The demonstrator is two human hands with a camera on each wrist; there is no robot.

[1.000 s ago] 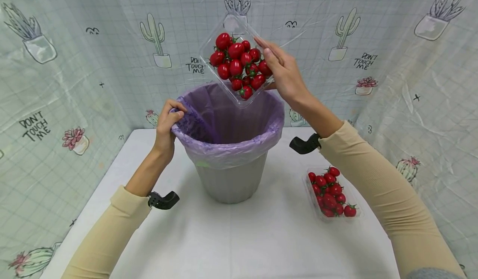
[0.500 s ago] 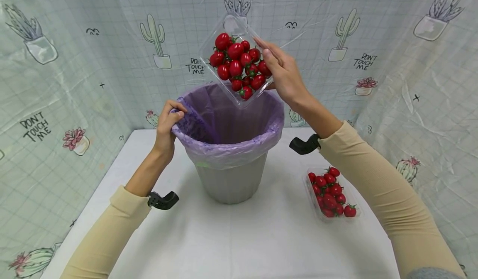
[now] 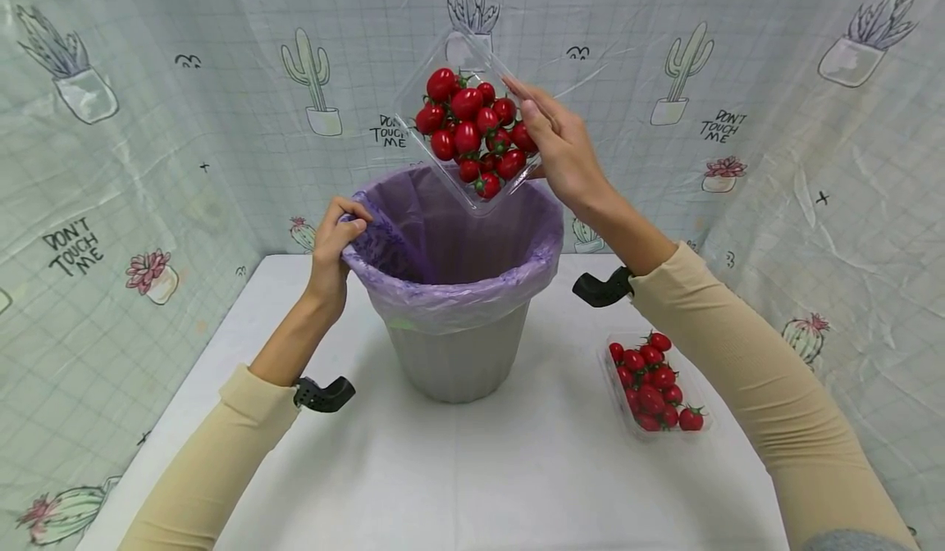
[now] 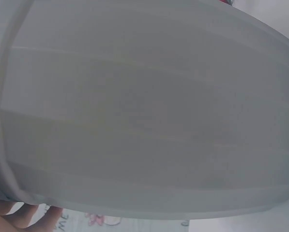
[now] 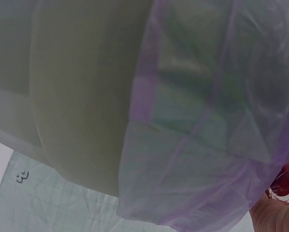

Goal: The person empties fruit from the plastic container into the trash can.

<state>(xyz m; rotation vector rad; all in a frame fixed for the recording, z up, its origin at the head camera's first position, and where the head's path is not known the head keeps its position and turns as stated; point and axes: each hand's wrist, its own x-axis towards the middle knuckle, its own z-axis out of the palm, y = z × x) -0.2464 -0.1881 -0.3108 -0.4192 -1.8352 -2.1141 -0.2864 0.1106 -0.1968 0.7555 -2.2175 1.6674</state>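
A grey trash can (image 3: pixel 458 362) stands upright on the white table, lined with a purple plastic bag (image 3: pixel 458 305) folded over its rim. My left hand (image 3: pixel 334 243) grips the lined rim at the left, thumb inside and fingers outside. Above the can's opening my right hand (image 3: pixel 564 145) holds a clear plastic box (image 3: pixel 472 202) by its right edge. The box is tilted, and its cherry tomatoes (image 3: pixel 467 137) show toward me. In the left wrist view the can's wall (image 4: pixel 149 111) fills most of the picture. The right wrist view shows the bag's overhang (image 5: pixel 192 145) and a tomato (image 5: pixel 285 180).
A second clear box (image 3: pixel 620 399) of cherry tomatoes (image 3: pixel 653 387) lies on the white table (image 3: pixel 443 485) at the right, under the right forearm. A patterned plastic curtain (image 3: pixel 221 108) hangs behind and at both sides. Each wrist wears a black camera mount (image 3: pixel 325 395).
Both hands, the box and the can keep their places. The whole head view has shifted by only a few pixels.
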